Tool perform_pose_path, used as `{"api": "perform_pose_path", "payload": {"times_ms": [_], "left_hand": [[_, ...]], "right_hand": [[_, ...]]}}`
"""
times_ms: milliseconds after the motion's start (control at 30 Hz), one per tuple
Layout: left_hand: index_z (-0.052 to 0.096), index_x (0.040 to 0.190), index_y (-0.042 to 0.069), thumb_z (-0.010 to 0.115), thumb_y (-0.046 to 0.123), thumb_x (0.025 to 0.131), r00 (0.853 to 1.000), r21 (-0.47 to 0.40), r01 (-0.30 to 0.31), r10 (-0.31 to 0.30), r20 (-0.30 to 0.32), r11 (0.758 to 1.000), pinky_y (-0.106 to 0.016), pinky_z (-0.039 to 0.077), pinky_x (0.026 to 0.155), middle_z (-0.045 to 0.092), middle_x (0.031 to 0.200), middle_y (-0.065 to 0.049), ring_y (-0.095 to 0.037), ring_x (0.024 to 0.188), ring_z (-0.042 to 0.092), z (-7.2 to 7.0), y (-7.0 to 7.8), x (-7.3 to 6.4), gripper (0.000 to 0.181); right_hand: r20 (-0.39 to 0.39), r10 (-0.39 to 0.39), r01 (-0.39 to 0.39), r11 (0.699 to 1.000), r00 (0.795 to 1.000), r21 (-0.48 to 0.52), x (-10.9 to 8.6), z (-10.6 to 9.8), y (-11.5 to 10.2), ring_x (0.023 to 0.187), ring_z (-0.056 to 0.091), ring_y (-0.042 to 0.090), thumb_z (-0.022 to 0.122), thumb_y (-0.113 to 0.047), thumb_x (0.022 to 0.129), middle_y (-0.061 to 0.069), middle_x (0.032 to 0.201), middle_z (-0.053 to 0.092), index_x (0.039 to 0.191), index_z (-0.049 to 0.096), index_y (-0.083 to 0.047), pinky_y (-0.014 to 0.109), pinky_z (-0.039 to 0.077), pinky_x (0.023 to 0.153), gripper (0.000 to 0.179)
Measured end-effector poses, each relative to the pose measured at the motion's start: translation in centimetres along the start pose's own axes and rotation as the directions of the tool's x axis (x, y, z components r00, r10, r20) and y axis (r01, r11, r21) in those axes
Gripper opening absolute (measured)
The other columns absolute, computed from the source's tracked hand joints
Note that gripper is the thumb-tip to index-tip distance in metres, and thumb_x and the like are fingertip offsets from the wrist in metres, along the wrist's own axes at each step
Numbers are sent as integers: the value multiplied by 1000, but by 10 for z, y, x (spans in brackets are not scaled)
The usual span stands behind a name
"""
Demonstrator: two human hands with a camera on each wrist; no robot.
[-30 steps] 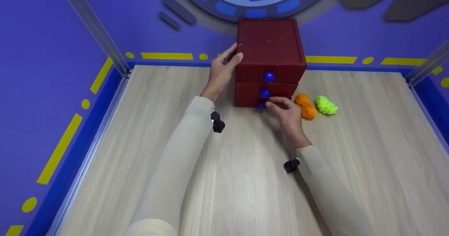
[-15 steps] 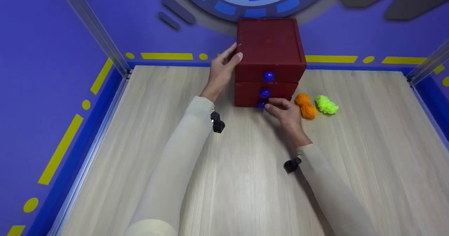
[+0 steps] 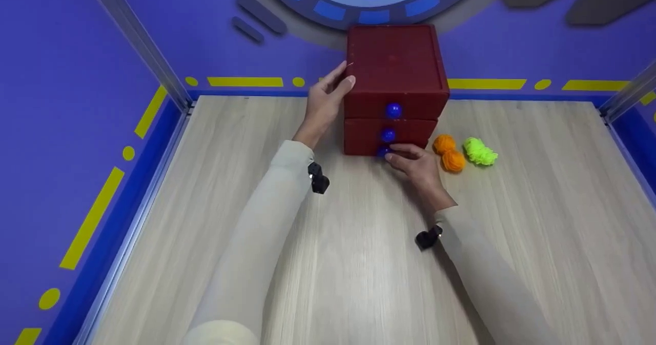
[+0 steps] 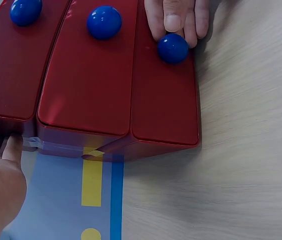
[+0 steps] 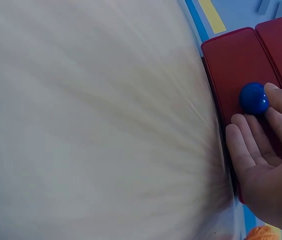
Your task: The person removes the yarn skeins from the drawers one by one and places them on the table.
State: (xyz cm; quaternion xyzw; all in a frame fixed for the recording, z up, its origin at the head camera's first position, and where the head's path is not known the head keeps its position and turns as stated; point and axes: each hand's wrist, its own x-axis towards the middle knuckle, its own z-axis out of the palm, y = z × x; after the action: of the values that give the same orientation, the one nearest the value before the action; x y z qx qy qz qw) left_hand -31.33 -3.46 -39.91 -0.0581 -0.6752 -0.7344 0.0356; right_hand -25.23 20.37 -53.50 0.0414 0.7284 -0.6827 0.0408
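Observation:
A dark red three-drawer cabinet [image 3: 394,60] stands against the back wall, a round blue knob on each drawer front. My left hand [image 3: 323,104] rests against the cabinet's left side, thumb near the top front corner; in the left wrist view its fingers [image 4: 12,147] lie on that side. With thumb and fingers, my right hand [image 3: 417,168] pinches the bottom knob [image 4: 173,48], partly covered in the head view. Above it are the middle knob [image 3: 388,135] and the top knob [image 3: 393,110]. The right wrist view shows the thumb against the knob [image 5: 254,98], other fingers below.
Right of the cabinet, two orange yarn balls [image 3: 449,153] lie touching on the wooden table [image 3: 348,263]. Beside them is a lime-green yarn bundle [image 3: 480,151]. Blue printed walls [image 3: 51,104] border the back and sides. A pale sleeve fills much of the right wrist view.
My right thumb has shifted slightly left, closer onto the bottom knob. The left hand keeps its place on the cabinet, and the head view has moved very slightly.

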Motion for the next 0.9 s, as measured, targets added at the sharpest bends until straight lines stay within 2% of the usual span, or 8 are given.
{"api": "perform_pose_path", "payload": {"times_ms": [233, 467, 633, 900], "left_hand": [[57, 155, 13, 72, 23, 105, 1000, -12, 13, -14, -7, 1000, -15, 41, 109, 50, 161, -2, -6, 144, 46, 1, 2, -1, 53], [56, 156, 14, 71, 25, 105, 1000, 16, 5, -5, -2, 1000, -15, 41, 110, 49, 162, -1, -5, 144, 46, 0, 1, 0, 54], [55, 156, 13, 71, 24, 106, 1000, 10, -6, 6, 5, 1000, -15, 40, 110, 49, 162, -1, -4, 144, 45, 0, 0, -1, 54], [56, 156, 14, 71, 25, 105, 1000, 23, -1, 1, -2, 1000, -15, 40, 110, 49, 161, 0, -4, 143, 46, 0, 1, -2, 54]], "right_hand": [[24, -6, 2, 991, 1000, 137, 1, -1, 5, 98, 76, 26, 85, -12, 94, 12, 106, 78, 129, 73, 5, 38, 61, 91, 41], [13, -10, 7, 982, 1000, 186, -2, 1, 5, 97, 76, 26, 85, -10, 93, 9, 106, 79, 127, 73, 5, 37, 62, 89, 39], [-12, -13, 16, 964, 1000, 264, -2, 4, 4, 92, 77, 26, 84, -2, 92, 11, 101, 80, 123, 73, 9, 38, 62, 87, 35], [-34, 5, 4, 965, 999, 262, -1, 7, 5, 91, 77, 26, 83, -1, 92, 11, 100, 79, 121, 74, 9, 37, 63, 86, 32]]}}
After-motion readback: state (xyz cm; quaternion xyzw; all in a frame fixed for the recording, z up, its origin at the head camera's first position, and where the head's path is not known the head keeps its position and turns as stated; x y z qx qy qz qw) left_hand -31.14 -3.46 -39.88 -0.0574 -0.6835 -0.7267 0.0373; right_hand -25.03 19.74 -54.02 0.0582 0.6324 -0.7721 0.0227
